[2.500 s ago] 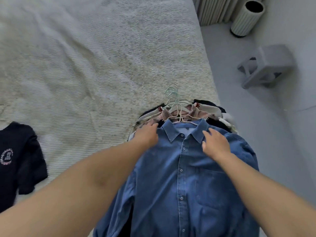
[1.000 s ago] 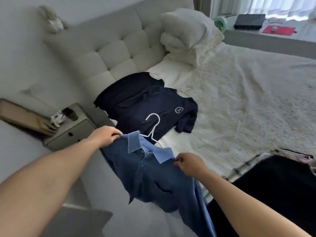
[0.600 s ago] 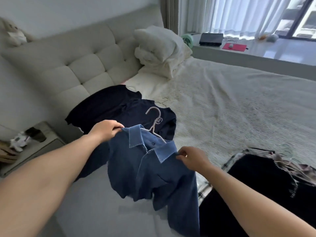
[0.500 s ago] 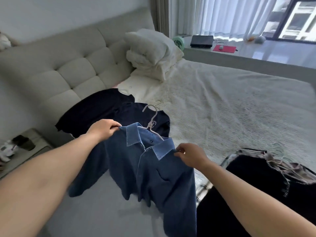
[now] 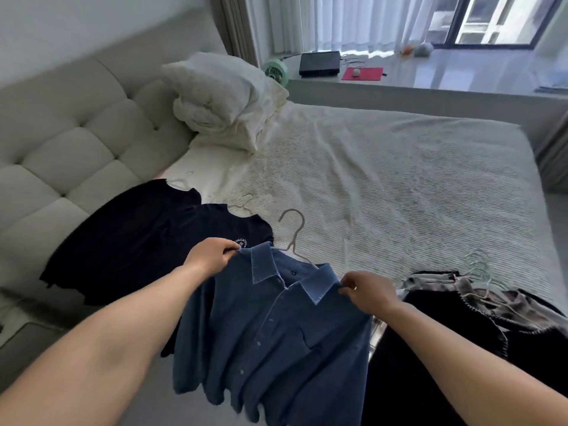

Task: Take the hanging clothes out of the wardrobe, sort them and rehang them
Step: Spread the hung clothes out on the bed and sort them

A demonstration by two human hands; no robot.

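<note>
Over the bed (image 5: 384, 186), my left hand (image 5: 212, 256) and right hand (image 5: 367, 292) pinch the shirt (image 5: 270, 339) shoulders; I should lower it flat, level, beside the dark tops (image 5: 138, 241).

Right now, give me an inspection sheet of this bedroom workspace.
Surface: cream textured bedspread, rumpled.
Job's things: blue denim button shirt on a pale wire hanger, held up over the bed edge; two dark navy tops laid flat near the headboard; heap of dark clothes on hangers at right.
Clutter: white pillows stacked at the bed's head.
Grips: left hand pinches one shirt shoulder, right hand pinches the other.
Cables: thin cable on the window ledge.
Surroundings: tufted grey headboard, green fan, black box, red mat, sheer curtains.
</note>
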